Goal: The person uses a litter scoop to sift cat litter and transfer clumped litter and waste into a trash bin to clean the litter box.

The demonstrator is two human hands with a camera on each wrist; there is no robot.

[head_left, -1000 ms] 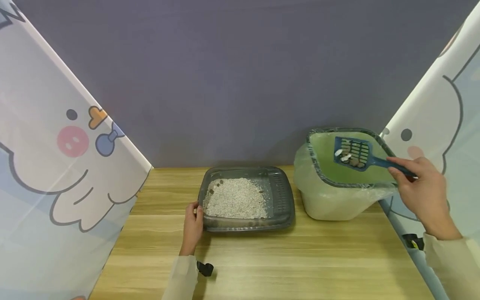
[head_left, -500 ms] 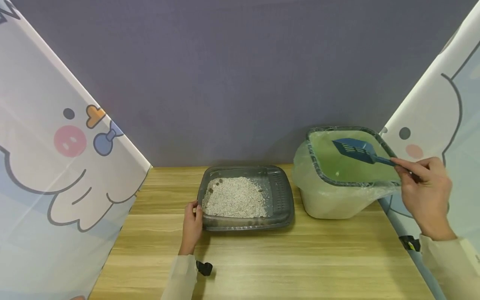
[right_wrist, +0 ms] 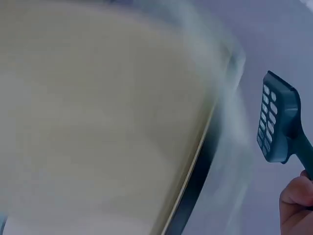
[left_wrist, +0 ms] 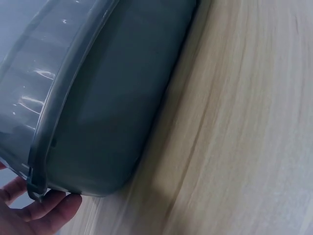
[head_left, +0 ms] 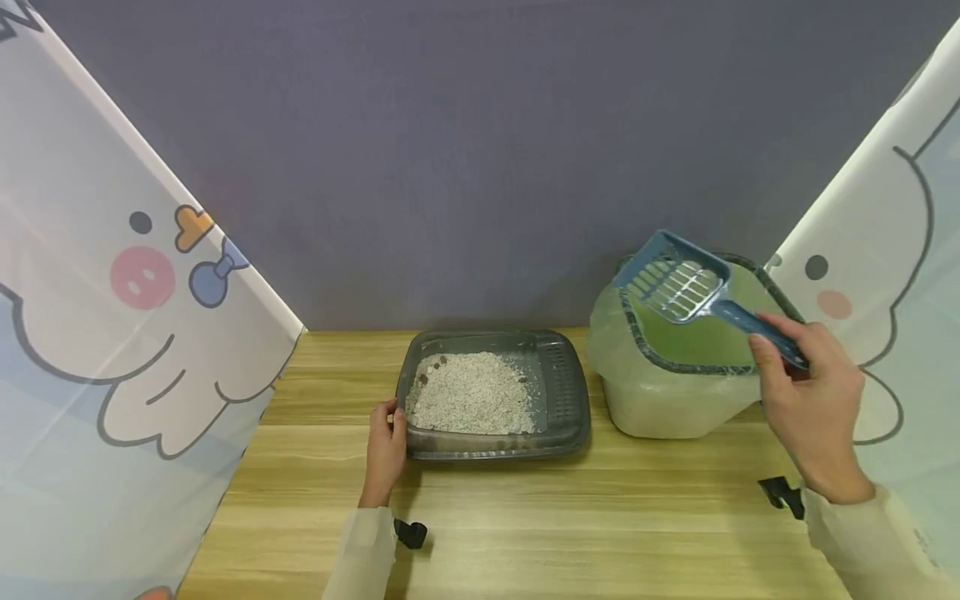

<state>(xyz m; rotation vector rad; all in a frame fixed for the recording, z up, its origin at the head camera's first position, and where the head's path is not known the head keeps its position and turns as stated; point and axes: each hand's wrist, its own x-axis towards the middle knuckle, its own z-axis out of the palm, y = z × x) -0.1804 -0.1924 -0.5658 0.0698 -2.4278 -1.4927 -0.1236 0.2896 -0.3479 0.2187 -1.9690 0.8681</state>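
A blue slotted litter scoop (head_left: 678,279) is held by its handle in my right hand (head_left: 813,400), above the left rim of a lined bin. No clumps show on its slots. The right wrist view has the scoop (right_wrist: 279,117) at the right edge, with part of the hand (right_wrist: 297,203) below it. My left hand (head_left: 386,450) grips the left front corner of a dark grey litter box (head_left: 566,392), which holds pale litter (head_left: 472,396) with a few dark clumps. In the left wrist view, fingers (left_wrist: 56,210) curl around the box's rim at its corner.
The bin (head_left: 660,408) stands right of the litter box, a translucent bag draped over its dark rim. Both sit on a wooden table (head_left: 525,525). A dark grey panel (head_left: 450,167) rises behind, and cartoon-printed panels (head_left: 90,333) flank the table on both sides.
Clumps lay on the scoop a second ago; it was then tipped over the bin and is now bare. It has swung left and up. My left hand stays at the box.
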